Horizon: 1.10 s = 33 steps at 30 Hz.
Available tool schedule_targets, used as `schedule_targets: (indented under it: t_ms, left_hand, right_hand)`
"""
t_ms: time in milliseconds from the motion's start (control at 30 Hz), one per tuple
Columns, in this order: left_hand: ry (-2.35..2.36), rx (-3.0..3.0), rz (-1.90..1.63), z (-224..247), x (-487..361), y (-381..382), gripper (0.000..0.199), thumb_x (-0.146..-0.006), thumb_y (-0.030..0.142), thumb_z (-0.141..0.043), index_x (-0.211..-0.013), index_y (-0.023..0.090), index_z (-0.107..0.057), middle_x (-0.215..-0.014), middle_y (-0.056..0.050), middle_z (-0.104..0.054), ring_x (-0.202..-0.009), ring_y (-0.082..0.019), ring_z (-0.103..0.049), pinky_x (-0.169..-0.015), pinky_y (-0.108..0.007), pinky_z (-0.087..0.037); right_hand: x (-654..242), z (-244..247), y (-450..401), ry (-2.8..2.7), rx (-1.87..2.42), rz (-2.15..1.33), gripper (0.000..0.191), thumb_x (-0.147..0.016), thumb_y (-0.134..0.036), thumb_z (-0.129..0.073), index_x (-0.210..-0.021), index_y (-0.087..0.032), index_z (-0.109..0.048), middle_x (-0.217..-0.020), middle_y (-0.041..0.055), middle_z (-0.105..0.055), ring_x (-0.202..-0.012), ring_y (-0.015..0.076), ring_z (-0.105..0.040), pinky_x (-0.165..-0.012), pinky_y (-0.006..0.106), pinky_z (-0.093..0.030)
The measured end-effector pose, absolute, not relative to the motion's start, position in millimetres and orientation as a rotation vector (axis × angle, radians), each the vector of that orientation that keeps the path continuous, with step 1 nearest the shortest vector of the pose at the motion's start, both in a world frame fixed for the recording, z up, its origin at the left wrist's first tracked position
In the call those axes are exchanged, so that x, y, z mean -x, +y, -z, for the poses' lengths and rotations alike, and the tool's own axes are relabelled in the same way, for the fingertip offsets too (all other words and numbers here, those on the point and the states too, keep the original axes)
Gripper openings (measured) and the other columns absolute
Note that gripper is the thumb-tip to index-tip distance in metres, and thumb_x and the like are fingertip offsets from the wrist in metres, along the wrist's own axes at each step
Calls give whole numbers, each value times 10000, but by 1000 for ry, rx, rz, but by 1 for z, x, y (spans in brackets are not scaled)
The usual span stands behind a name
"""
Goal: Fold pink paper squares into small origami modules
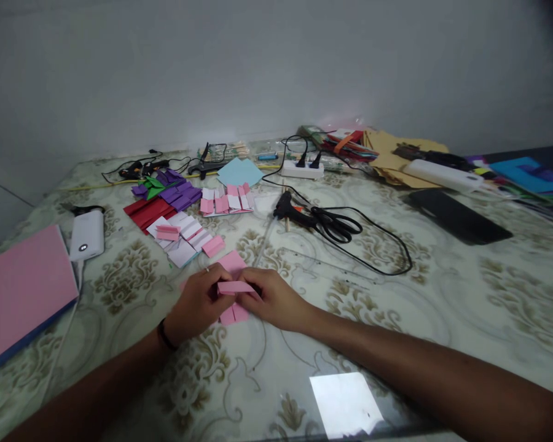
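Observation:
Between my two hands is a folded strip of pink paper (pixel 236 286), raised above other pink paper pieces (pixel 234 314) on the table. My left hand (pixel 197 304) is closed, thumb and fingers pinching the strip's left end. On the other end, my right hand (pixel 273 299) pinches with its fingers curled in. Another pink sheet (pixel 233 263) shows just beyond my fingers. Just past my left hand lie folded white and pink paper pieces (pixel 184 239). A black glue gun (pixel 295 212) with a coiled cord rests beyond my right hand.
A pink sheet stack (pixel 25 288) and a white power bank (pixel 87 235) are at left. Red folded paper (pixel 151 212), purple folded paper (pixel 179 191) and light blue sheets (pixel 240 172) lie farther back. A power strip (pixel 303 169) stands near the wall; a black phone-like slab (pixel 458 215) is at right.

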<state>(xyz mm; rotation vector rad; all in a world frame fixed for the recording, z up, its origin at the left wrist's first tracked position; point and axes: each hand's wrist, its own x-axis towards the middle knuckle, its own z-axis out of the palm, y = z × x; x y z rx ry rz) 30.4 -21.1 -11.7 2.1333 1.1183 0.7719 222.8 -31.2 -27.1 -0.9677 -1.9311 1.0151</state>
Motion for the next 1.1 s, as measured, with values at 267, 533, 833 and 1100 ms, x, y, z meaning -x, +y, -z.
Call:
schedule_targets:
  t_ms: [267,533,833,1100]
  left_hand:
    - [1121,-2128,-653,7,-33,-23,91,-901,225,-538,-834,179,-579,-767,13,-610,-718,-140,-559,-702,-271,-414]
    - [1022,-2056,-687,10,-29,-23,311,-1020,343,-373,-875,183,-596,-821,-29,-649,-788,-172,-601,-753,-310,-471]
    - [1223,-1972,-864,40,-15,-29,338,-977,408,-489,-1167,199,-674,-1232,-108,-706,-1184,-239,-623,-1071,-406,-473]
    - [1193,-1976,-850,31,-18,-30,282,-980,367,-470,-1075,190,-669,-1173,-115,-699,-1185,-245,-600,-1060,-402,-449]
  right_hand:
    - [-223,26,-32,-1923,1034,-1006,203,-939,-306,-595,-802,-163,-643,-751,7,-647,-682,135,-564,-655,237,-428]
    - [-222,18,-34,-1845,997,-1130,274,-982,-393,-561,-1073,-194,-727,-960,24,-743,-857,174,-675,-802,265,-509]
    - [-225,22,-32,-1822,990,-1183,354,-974,-397,-576,-1267,-239,-696,-1093,26,-762,-953,205,-701,-889,321,-535]
    - [-224,20,-33,-1831,1039,-1173,341,-969,-408,-573,-1183,-186,-721,-944,37,-752,-859,196,-668,-799,304,-523]
